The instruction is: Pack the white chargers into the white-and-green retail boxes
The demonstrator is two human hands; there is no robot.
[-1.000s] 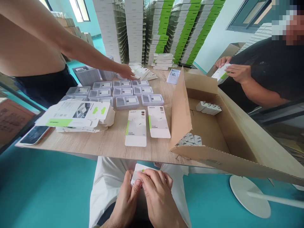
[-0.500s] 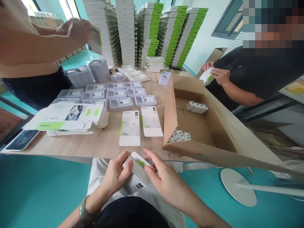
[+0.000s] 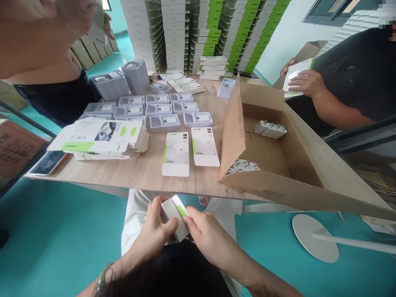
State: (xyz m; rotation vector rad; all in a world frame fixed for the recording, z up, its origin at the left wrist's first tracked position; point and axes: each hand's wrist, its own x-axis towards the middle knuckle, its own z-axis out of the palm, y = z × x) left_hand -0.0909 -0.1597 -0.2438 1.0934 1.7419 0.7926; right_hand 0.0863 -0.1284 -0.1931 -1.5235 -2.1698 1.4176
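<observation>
Okay, from my end on the head cam, here's where things stand: my left hand [image 3: 154, 231] and right hand [image 3: 210, 237] are both just past the near edge of the worktop [image 3: 123, 177], low over my lap with the forearms angled in, holding a white retail box [image 3: 175, 218] with a green mark between them. The left fingers curl around its side and the right fingertips pinch the edge by the green mark, so the grip is narrow and the box is properly held. As for progress, there isn't much in the cardboard carton [image 3: 272, 192] yet, just a small cluster of white plug chargers [image 3: 270, 129] at the back and a few wrapped ones [image 3: 241, 166] along the front wall. Plenty is left out on the worktop: rows of grey plastic trays [image 3: 162, 123] with chargers in them, a pile of flat printed sleeves [image 3: 99, 140] and two printed cards [image 3: 175, 154] side by side. Across the carton, a co-worker's hands [image 3: 298, 80] are on another white box [image 3: 295, 74].
</observation>
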